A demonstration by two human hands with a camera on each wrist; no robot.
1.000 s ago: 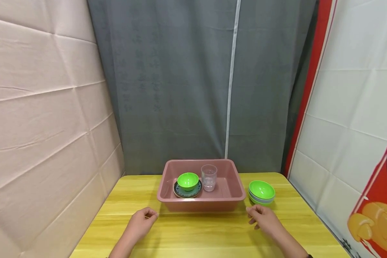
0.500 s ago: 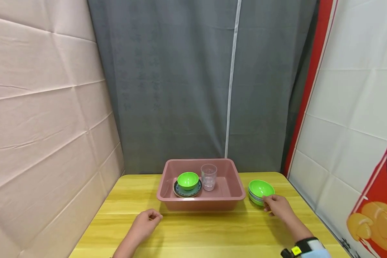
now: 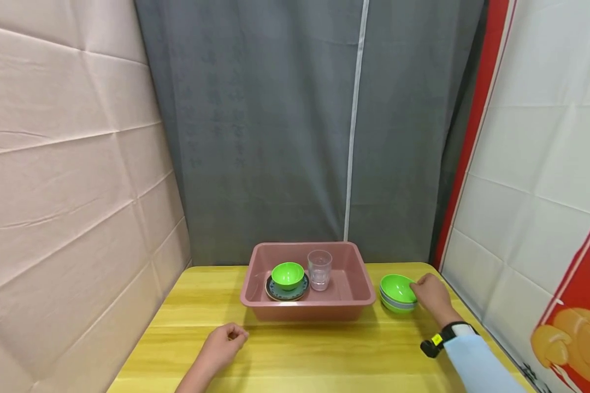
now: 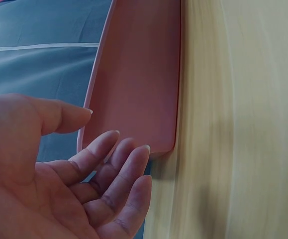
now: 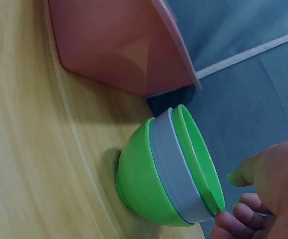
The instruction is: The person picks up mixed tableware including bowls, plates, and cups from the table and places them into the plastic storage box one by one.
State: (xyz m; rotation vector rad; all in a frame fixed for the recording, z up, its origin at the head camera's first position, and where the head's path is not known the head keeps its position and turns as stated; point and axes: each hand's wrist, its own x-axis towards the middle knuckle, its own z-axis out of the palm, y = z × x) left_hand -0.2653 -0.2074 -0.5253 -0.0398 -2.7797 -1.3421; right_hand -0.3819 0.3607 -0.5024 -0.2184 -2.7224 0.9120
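Note:
A stack of three bowls (image 3: 398, 289), green over pale grey over green, stands on the right of the table. My right hand (image 3: 431, 295) is at its right side. In the right wrist view, the fingertips (image 5: 224, 219) meet the outside of the top green bowl's rim (image 5: 198, 154), and the thumb (image 5: 240, 175) is held apart above the opening. My left hand (image 3: 221, 345) hovers at the front left with relaxed, loosely bent fingers and holds nothing. In the left wrist view, its fingertips overlap the pink basin (image 4: 139, 74).
The pink basin in the middle holds a small green bowl (image 3: 287, 275) on dark patterned plates (image 3: 281, 295) and a clear drinking glass (image 3: 319, 270). A grey curtain (image 3: 275, 136) hangs behind the wooden table (image 3: 295, 355), with cloth walls at both sides.
My right hand has moved right and forward, from in front of the bowl stack to its right rim. My left hand has shifted slightly right. The bowls and basin stay put.

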